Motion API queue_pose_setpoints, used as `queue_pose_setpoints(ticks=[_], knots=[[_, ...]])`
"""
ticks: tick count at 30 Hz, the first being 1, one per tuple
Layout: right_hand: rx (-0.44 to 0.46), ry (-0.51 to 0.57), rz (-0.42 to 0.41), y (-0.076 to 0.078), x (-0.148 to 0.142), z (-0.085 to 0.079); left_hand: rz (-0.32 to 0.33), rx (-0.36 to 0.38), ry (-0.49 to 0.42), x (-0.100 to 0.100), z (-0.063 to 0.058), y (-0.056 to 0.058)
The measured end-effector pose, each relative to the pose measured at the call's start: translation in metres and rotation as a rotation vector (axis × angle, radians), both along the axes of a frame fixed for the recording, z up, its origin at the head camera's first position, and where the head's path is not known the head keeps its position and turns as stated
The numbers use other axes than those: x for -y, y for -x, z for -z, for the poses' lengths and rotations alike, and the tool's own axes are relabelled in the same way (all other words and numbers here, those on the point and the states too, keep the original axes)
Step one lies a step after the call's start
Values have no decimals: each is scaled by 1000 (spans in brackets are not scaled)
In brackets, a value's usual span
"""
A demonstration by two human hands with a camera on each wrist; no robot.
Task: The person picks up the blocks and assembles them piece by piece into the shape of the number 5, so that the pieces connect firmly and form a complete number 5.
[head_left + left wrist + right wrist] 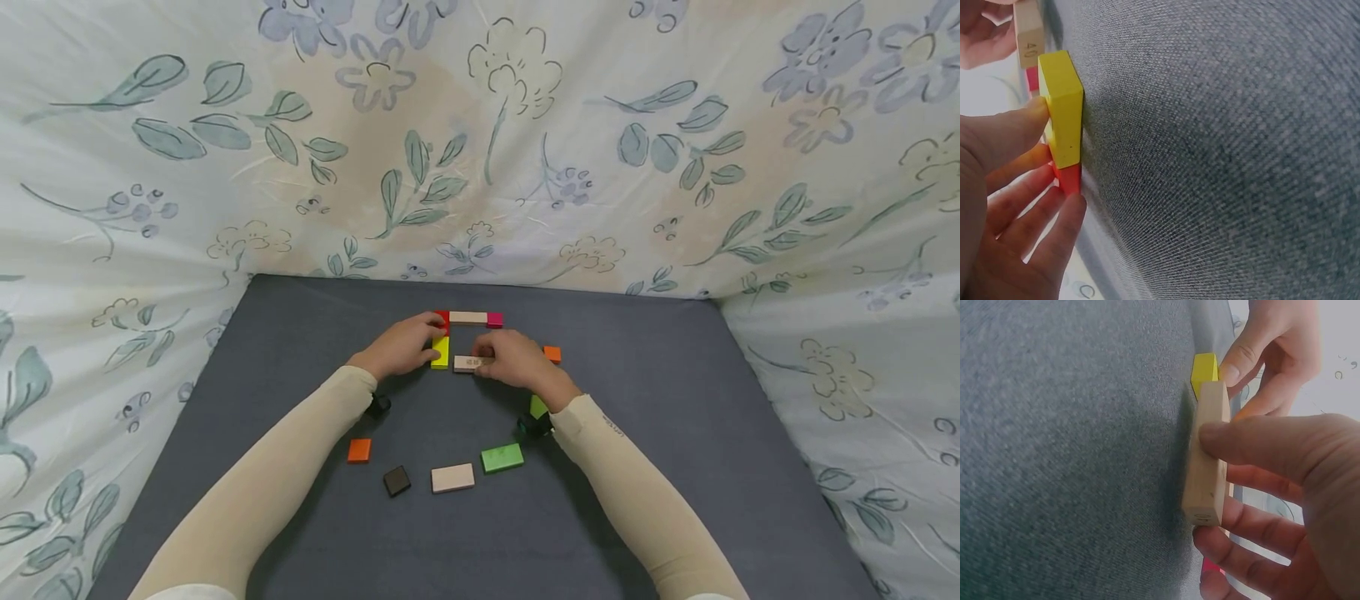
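Observation:
My left hand is at the yellow block, thumb against its side. In the left wrist view its other fingers reach past the yellow block to the red block touching its far end. With thumb and fingers my right hand grips a plain wooden block, which has printed marks and lies crosswise just right of the yellow one. The right wrist view shows the thumb on one long face of this wooden block. Behind it, another wooden block lies between the red block and a pink block.
Beyond my right hand is an orange block; a green block is partly hidden by that wrist. Nearer lie an orange block, a dark block, a pale block and a green block. Flowered cloth surrounds the grey table.

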State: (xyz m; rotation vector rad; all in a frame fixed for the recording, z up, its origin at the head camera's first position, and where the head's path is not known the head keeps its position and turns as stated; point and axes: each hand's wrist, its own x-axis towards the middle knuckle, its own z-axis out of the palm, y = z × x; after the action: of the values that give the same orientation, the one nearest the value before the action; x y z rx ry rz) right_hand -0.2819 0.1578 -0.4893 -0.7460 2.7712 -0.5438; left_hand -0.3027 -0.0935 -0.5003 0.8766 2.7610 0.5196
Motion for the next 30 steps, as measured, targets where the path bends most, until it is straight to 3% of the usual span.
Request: queue_pose_setpoints(ticks=[9,30], knots=[[-10,-17,61,4,7,3,6,-2,-22,1,0,0],[-26,-64,54,8,16,8,4,-29,-12,1,-1,0]])
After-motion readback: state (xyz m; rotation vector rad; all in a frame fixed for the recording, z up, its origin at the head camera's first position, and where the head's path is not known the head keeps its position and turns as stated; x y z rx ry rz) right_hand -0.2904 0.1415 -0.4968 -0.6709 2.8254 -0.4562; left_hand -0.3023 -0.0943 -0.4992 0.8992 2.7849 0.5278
